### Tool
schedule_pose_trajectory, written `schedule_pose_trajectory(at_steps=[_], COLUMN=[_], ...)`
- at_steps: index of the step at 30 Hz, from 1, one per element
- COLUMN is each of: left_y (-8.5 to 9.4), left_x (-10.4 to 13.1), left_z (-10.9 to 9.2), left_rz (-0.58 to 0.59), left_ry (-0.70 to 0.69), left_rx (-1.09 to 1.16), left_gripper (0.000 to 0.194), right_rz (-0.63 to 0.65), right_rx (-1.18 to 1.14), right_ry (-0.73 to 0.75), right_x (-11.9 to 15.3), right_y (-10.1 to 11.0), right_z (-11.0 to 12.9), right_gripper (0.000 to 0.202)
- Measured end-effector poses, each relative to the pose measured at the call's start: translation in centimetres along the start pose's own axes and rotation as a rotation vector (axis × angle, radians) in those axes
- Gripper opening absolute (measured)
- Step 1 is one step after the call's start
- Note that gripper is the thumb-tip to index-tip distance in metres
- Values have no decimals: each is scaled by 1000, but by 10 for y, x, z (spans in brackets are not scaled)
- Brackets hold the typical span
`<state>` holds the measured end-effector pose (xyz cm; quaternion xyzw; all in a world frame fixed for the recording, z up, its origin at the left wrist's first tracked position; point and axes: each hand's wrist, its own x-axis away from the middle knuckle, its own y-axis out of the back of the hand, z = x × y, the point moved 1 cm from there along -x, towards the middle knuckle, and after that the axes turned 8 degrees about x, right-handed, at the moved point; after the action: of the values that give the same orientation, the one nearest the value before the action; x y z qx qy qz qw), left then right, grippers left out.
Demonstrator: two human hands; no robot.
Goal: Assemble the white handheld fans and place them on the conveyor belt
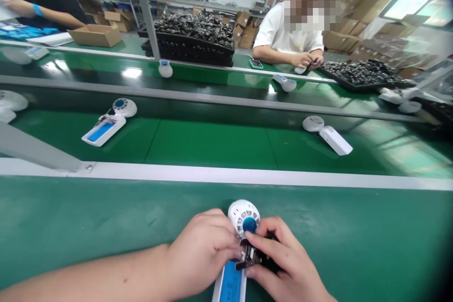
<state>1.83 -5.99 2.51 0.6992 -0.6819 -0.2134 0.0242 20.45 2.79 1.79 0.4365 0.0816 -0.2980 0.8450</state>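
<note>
A white handheld fan (244, 211) lies before me on the green bench, its round head pointing away. A blue battery (231, 283) sits in its open handle. My right hand (283, 259) grips a small black circuit board (252, 255) between thumb and fingers, just above the handle. From the other side, my left hand (208, 250) is closed in a pinch at the board's left edge. What its fingertips hold is mostly hidden; a bit of thin wire seems to show there.
Beyond a white rail (212, 173) runs a green conveyor, carrying an open fan (104, 127) on the left and another fan (332, 138) on the right. Black trays (187, 47) heaped with dark parts stand farther back. A co-worker in white (288, 33) sits opposite; another person is at far left.
</note>
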Motion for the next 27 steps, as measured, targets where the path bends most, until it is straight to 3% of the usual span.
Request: schedule_pose_trajectory(at_steps=[7, 15, 20, 27], left_y=[1, -6, -6, -3], left_x=[-2, 1, 5, 4], left_z=[-1, -2, -9, -15], left_rz=[83, -47, -44, -44], left_ry=[121, 249, 358, 394], left_rx=[149, 250, 306, 324], left_gripper=[21, 16, 20, 28], right_rz=[9, 34, 17, 15], right_rx=[8, 14, 48, 70], right_ry=[30, 11, 52, 50], right_x=[0, 2, -2, -1], right_y=[0, 0, -1, -4], right_z=[-4, -5, -1, 2], right_gripper=[55, 49, 43, 39])
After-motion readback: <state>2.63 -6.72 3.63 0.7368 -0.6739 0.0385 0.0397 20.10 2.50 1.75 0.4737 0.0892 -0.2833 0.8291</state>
